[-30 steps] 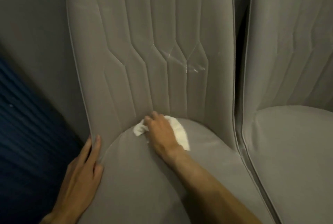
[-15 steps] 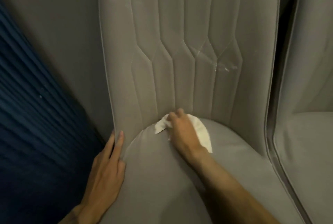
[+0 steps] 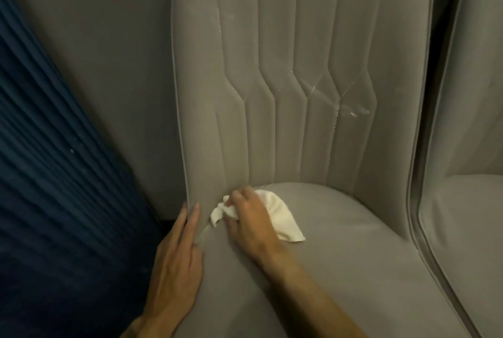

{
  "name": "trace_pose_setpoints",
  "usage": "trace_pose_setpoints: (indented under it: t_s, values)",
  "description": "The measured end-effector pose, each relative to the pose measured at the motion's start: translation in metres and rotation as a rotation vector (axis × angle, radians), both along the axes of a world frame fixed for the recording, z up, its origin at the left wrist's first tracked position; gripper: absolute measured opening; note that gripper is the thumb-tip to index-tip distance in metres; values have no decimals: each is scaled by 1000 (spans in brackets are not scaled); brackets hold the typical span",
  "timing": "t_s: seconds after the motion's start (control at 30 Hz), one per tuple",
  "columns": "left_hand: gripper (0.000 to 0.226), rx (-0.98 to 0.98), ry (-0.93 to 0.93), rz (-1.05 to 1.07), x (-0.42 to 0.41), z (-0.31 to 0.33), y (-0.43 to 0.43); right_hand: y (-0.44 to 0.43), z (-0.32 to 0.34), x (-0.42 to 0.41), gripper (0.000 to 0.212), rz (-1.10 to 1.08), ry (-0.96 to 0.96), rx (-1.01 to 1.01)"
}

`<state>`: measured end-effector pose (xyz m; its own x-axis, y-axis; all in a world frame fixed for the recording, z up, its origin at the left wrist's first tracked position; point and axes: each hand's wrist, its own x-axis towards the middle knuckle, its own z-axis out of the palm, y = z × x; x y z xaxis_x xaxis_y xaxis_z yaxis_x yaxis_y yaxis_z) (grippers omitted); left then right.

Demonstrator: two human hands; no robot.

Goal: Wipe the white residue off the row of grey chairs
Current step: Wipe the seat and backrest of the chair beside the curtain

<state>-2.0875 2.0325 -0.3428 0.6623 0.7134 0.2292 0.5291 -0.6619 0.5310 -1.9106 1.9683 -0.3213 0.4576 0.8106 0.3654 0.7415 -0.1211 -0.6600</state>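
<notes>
I'm pressing a crumpled white cloth (image 3: 283, 215) into the grey upholstered chair (image 3: 340, 256) with my closed right hand (image 3: 249, 218); my flat, open left hand (image 3: 178, 258) is bracing the chair's edge at nine o'clock.

I have one view only — the head camera, wide-angle, looking forward and down from close above a grey chair (image 3: 299, 120), whose backrest fills the upper frame. Both hands enter from the bottom edge. A second chair (image 3: 462, 201) is cut off at right — dark blue fabric (image 3: 54, 174) lies left.
</notes>
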Motion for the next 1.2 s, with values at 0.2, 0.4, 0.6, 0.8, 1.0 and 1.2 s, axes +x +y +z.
trace_pose_setpoints:
  t_s: [0.2,0.4,0.6,0.8,1.0,1.2]
  values:
    - [64,-32,-27,-14,-5,1,1,-17,2,-20,18,266,-144,-41]
    - [69,-51,-52,-16,-6,1,0,3,8,37,11,-214,-27,-63]
    - [61,-40,-67,-4,-5,-6,3,-6,-14,-34,15,148,-59,-13]
    - [63,-50,-46,-5,-4,-2,1,7,12,2,7,59,-76,-24]
    - [53,-186,-103,-58,-10,10,4,-26,-10,-58,10,360,-115,-40]
    - [52,-120,145,-193,-28,35,44,-14,-9,-71,16,94,-90,-1]
